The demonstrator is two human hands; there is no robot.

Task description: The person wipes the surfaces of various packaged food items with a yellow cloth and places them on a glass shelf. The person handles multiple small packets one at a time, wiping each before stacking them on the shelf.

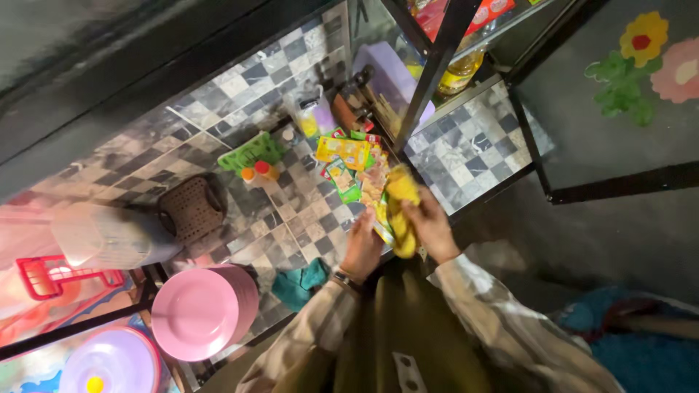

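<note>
Both my hands meet over the front edge of a checkered tiled counter (218, 102). My right hand (429, 227) grips a long yellow packet (400, 211), held upright. My left hand (362, 246) touches the lower end of the same packet, fingers curled; a watch sits on that wrist. Just beyond the hands lies a loose pile of small yellow and green sachets (353, 164) on the tiles.
A stack of pink plates (204, 309) and a lilac lidded bowl (109, 364) sit at the left front. A brown basket (191, 207), a green basket (251, 153), a teal cloth (298, 284) and bottles (459, 73) by a black metal rack post (429, 73) surround the pile.
</note>
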